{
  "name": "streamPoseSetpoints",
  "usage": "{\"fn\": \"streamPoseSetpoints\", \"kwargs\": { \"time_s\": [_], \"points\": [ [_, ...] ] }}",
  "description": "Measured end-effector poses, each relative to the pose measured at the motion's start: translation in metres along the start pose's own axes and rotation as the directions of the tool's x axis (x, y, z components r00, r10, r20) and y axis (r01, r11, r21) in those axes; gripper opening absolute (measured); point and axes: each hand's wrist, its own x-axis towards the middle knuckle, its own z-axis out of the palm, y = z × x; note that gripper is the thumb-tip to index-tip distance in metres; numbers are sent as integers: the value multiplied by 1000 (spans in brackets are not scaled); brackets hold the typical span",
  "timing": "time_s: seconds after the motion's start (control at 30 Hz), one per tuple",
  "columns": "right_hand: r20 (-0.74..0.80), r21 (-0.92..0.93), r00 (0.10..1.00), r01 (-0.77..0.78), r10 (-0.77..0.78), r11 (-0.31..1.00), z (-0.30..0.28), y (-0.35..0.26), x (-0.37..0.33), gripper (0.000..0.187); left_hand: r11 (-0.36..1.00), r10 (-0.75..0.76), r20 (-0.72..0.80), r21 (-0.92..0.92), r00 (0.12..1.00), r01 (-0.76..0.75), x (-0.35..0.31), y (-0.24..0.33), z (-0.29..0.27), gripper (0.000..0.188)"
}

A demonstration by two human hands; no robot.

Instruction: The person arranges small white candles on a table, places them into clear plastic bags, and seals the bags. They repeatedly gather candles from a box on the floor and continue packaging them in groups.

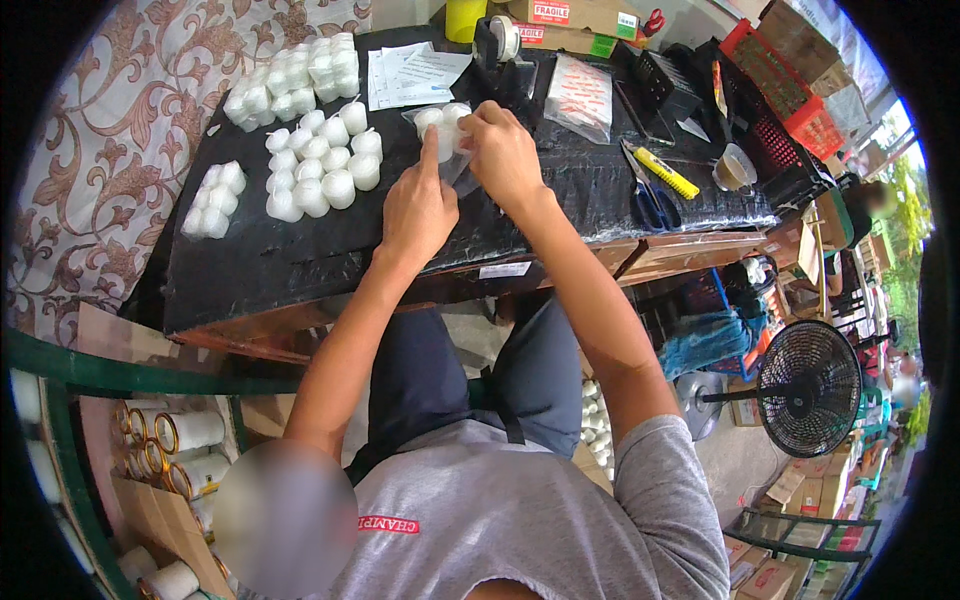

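A clear plastic bag with white votive candles [443, 142] lies on the black-covered table in front of me. My left hand [420, 210] has its index finger stretched along the bag and against a candle, its other fingers curled by the bag's near end. Over the bag's right side, my right hand [500, 150] is closed, thumb and fingertips pinching the plastic. Loose white candles with short wicks [322, 160] stand in rows just left of my hands. Bagged candles [300, 80] are piled behind them, and a smaller pack of candles [214, 200] sits at the far left.
Paper sheets [415, 78] and a tape dispenser [500, 42] lie beyond my hands. To the right are a pack of printed plastic bags [580, 98], scissors [652, 195], a yellow cutter [666, 173] and a small cup [735, 168]. A black fan [808, 388] stands right of me.
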Motion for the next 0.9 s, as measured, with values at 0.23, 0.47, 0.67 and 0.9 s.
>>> {"fn": "streamPoseSetpoints", "kwargs": {
  "time_s": [0.23, 0.47, 0.67, 0.9],
  "points": [
    [37, -88, 997, 67, -64, 994, 10, 0, -1, 26, 994, 111, -36, 22, 993, -110, -2, -7, 1, 69],
    [-18, -16, 996, -92, 92, 996, 0, -12, 9, 32, 999, 13, -54, -36, 998, -15, -2, -9, -1, 67],
    [-112, 31, 989, 104, -100, 994, 19, -8, 11, 30, 993, 21, -76, -116, 997, -30, -3, -12, 6, 68],
    [-26, -181, 998, 49, -55, 982, 25, -14, 11, 36, 983, 15, -33, -180, 999, -21, -4, -9, -4, 64]
  ]
}}
